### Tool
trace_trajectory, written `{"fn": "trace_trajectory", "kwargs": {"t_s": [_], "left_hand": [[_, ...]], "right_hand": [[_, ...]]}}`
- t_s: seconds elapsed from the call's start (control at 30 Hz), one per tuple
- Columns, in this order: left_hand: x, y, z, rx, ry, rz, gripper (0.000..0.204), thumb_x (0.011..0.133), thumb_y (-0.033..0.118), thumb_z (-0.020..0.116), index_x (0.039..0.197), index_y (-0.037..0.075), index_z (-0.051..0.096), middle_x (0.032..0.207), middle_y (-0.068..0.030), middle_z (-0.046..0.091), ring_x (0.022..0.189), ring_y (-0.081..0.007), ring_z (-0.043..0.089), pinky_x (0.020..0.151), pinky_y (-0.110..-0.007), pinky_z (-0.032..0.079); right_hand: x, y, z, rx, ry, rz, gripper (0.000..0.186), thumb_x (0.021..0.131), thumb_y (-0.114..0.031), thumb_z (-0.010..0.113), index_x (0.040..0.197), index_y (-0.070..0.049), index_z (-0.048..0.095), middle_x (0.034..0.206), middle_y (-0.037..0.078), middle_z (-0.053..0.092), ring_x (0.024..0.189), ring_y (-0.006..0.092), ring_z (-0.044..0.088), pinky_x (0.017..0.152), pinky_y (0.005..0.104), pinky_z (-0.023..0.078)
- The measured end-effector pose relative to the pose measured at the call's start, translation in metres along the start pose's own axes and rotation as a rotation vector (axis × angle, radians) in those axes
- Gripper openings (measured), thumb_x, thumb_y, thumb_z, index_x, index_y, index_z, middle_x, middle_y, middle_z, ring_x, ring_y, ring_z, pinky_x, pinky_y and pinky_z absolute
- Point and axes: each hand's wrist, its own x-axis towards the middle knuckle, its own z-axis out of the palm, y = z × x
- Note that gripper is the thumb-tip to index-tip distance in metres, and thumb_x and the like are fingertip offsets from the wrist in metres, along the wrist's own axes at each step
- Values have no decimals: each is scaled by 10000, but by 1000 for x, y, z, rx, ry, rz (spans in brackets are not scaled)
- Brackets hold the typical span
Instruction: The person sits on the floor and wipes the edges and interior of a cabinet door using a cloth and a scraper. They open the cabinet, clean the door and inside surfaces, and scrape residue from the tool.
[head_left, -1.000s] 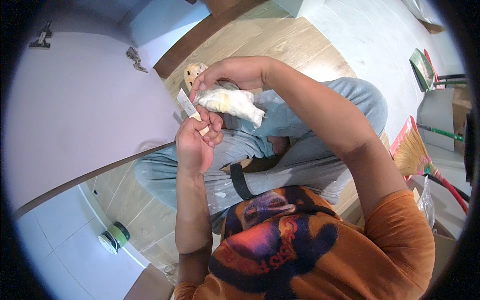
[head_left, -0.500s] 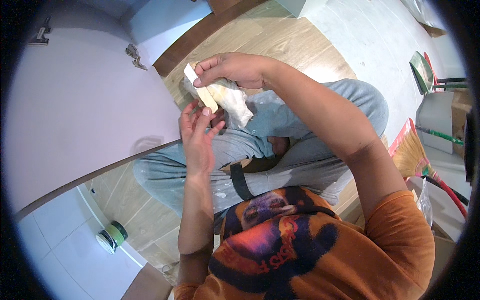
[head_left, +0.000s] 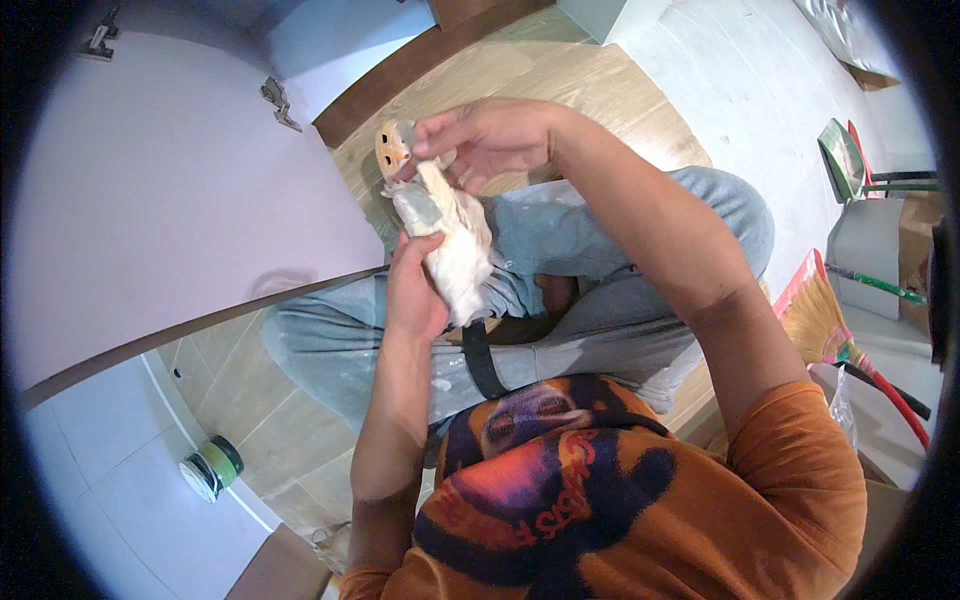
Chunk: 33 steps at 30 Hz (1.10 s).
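Observation:
My left hand is closed on a crumpled white plastic-wrapped bundle, thumb across its near side. A cream strip lies against the bundle's upper part, beside a greyish patch. My right hand is above it, fingers loosely bent near the strip's top end; their blurred tips hide whether they grip it. A beige perforated clog shows behind them, over my crossed legs in grey-blue trousers.
An open cabinet door with hinges fills the left, beside a wood-look floor. A green-banded roll lies lower left. A straw broom, a green dustpan and plastic bags stand at right.
My left hand has left the strip and now holds the bundle, which has swung upright and lower. My right hand has shifted up and right, its grip loosened or changed, uncovering the clog.

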Motion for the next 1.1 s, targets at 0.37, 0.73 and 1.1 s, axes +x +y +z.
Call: {"fn": "trace_trajectory", "kwargs": {"t_s": [0.37, 0.73, 1.1], "left_hand": [[5, -18, -23, 173, 30, -306, 432, 987, 273, 586, 1334, 16, 582, 1157, -129, 700, 965, -238, 700, 853, -355, 568], [20, -34, -18, 556, 187, -27, 446, 996, 272, 675, 1355, 26, 582, 1257, -94, 671, 1078, -174, 650, 936, -322, 510], [24, -26, 6, 1600, 238, 425, 629, 890, 203, 704, 1425, -34, 475, 1604, -241, 338, 1441, -397, 411, 1159, -456, 382]], "right_hand": [[38, 23, -70, -471, 578, -14, 238, 1010, -256, 568, 1167, -83, 614, 967, 69, 697, 673, 107, 467, 611, 270, 412], [95, 59, -63, -1139, 614, -313, 284, 870, -258, 646, 1112, -188, 775, 1043, 139, 753, 1000, 299, 702, 904, 448, 518], [96, 66, -52, -1413, 756, -292, 283, 876, -361, 714, 1130, -250, 774, 1034, 74, 761, 1014, 300, 705, 957, 491, 480]]}}
